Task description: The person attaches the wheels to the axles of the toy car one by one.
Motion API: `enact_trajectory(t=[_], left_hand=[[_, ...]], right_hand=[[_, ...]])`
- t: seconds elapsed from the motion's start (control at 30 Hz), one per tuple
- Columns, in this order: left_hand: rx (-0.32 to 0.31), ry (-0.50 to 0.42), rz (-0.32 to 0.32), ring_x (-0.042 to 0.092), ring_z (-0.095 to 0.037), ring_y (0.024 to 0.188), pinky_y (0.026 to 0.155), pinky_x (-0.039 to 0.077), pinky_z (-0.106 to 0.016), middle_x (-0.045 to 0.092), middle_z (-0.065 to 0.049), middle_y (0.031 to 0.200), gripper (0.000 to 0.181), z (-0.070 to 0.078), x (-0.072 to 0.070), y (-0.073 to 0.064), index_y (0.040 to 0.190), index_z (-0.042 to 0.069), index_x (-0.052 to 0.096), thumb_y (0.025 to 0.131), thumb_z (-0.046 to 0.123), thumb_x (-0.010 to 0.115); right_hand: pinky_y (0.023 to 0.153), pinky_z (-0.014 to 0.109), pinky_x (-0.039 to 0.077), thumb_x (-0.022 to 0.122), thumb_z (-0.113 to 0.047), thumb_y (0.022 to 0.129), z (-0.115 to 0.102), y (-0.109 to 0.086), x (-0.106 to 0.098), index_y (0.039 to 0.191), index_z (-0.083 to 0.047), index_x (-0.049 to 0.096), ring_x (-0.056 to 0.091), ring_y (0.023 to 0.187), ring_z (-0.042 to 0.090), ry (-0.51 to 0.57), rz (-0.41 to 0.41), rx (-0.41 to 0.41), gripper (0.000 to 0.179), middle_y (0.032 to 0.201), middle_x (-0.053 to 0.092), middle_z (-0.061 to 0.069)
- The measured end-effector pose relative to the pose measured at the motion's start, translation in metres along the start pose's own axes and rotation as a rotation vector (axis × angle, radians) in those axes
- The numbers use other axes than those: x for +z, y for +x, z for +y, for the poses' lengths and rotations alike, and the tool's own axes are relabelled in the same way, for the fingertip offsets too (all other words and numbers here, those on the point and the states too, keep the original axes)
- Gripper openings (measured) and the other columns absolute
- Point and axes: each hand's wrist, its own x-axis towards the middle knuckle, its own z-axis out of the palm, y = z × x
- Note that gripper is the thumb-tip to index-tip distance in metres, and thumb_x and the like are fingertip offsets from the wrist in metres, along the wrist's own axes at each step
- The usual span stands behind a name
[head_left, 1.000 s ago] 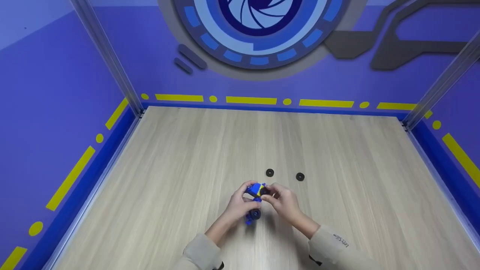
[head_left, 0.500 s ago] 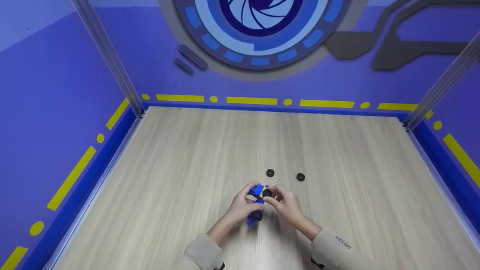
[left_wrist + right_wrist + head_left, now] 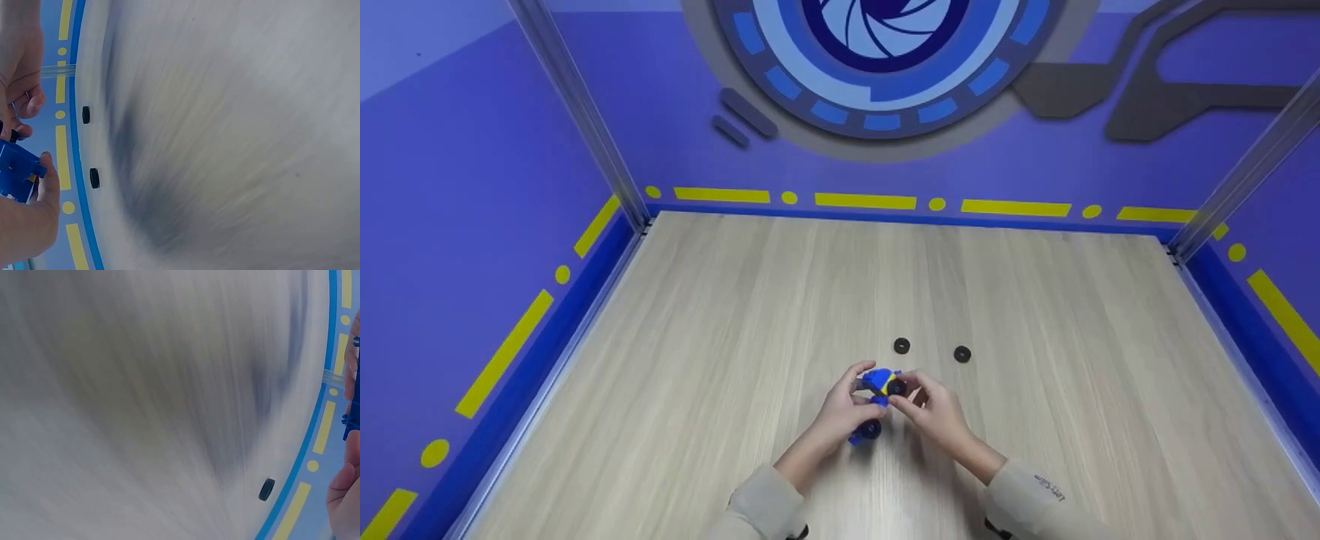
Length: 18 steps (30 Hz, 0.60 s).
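Note:
My left hand (image 3: 840, 409) grips a small blue and yellow toy vehicle (image 3: 879, 381) from its left side, thumb across the middle. A black wheel (image 3: 870, 429) shows at the toy's near end. On its far end, by the yellow part, is another black wheel (image 3: 896, 387). My right hand (image 3: 934, 409) pinches at that wheel between thumb and fingers. In the left wrist view the toy's blue body (image 3: 18, 169) sits in the left hand, with the right hand above it. Only a blue edge (image 3: 353, 410) of the toy shows in the right wrist view.
Two loose black wheels lie on the wooden tabletop (image 3: 780, 315) beyond the hands, a left one (image 3: 901, 346) and a right one (image 3: 962, 354). Blue-purple panels (image 3: 472, 187) with yellow markings enclose the table at the back and both sides.
The toy has turned slightly in the left hand, its near end swinging a little to the left. Both hands keep their hold in almost the same place. The loose wheels stay put.

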Motion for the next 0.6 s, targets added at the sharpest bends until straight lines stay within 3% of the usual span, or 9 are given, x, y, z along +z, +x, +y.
enact_trajectory(t=[0.27, 0.6], left_hand=[[0.02, -0.004, 0.05, 0.058, -0.022, 0.091, 0.076, 0.049, -0.033, 0.053, -0.015, 0.114, 0.068, -0.013, 0.001, 0.007, 0.131, 0.011, 0.036, 0.071, 0.009, 0.066], [0.042, -0.02, 0.074, 0.057, -0.029, 0.098, 0.078, 0.05, -0.032, 0.055, -0.017, 0.111, 0.061, -0.011, 0.0, 0.007, 0.127, 0.004, 0.04, 0.072, 0.002, 0.065]], right_hand=[[0.054, 0.018, 0.044, 0.067, -0.021, 0.076, 0.001, -0.001, -0.002, 0.103, -0.009, 0.059, 0.049, 0.062, 0.003, 0.001, 0.019, -0.036, 0.031, 0.08, 0.061, -0.001], [0.052, 0.017, 0.043, 0.068, -0.019, 0.075, 0.004, -0.003, 0.0, 0.102, -0.008, 0.059, 0.048, 0.061, 0.002, -0.018, 0.044, -0.101, 0.03, 0.079, 0.06, -0.001]])
